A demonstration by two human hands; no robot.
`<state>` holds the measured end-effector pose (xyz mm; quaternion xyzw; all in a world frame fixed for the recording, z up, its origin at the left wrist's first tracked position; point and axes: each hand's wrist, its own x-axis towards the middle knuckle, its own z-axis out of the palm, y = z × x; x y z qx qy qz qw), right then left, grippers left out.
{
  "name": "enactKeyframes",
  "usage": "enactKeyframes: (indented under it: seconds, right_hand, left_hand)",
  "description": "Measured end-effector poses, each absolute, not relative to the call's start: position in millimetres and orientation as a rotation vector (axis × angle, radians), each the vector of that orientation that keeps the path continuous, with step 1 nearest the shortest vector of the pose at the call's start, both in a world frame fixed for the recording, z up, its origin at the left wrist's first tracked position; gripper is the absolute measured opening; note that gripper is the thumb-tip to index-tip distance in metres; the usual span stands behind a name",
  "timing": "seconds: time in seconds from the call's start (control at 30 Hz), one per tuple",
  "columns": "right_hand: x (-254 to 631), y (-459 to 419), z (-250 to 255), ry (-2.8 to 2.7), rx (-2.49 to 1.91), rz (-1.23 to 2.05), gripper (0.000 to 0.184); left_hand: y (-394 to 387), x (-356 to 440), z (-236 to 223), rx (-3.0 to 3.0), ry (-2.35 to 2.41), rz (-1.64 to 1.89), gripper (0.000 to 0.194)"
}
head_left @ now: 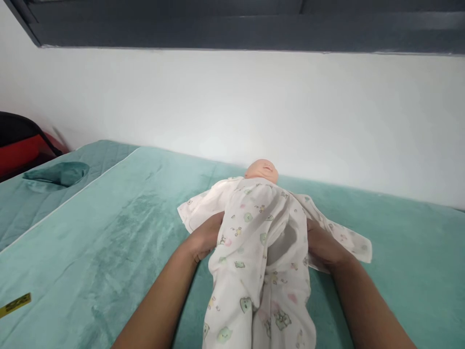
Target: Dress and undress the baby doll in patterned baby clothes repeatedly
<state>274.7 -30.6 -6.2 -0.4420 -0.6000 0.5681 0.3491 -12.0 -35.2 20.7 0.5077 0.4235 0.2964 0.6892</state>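
Note:
A baby doll (261, 170) lies face up on a teal blanket (109, 232), its head toward the wall. It wears a white onesie (254, 252) printed with small animals. My left hand (205, 236) presses against the doll's left side, fingers tucked under the fabric. On the other side my right hand (321, 245) holds the doll's body, its fingers hidden beneath the onesie's sleeve. Both hands cup the torso between them.
A white wall (254, 106) runs behind the bed, under a dark window frame (232, 24). A folded teal cloth (58, 174) lies at the far left on a quilted sheet. Red and black luggage (22, 143) sits at the left edge. A yellow tag (14, 304) lies near the lower left.

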Motion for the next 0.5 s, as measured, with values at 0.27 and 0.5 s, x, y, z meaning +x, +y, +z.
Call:
enactKeyframes:
  seconds: [0.27, 0.5]
  right_hand:
    - [273.3, -27.7, -19.7, -1.340, -1.044, 1.630, 0.024]
    - [268.1, -30.7, -19.3, -1.196, -1.075, 1.658, 0.016]
  left_hand:
    - [-39.4, -10.7, 18.0, 1.113, 0.957, 0.749, 0.052]
    - [-44.3, -4.9, 8.8, 1.178, 1.022, 0.891, 0.044]
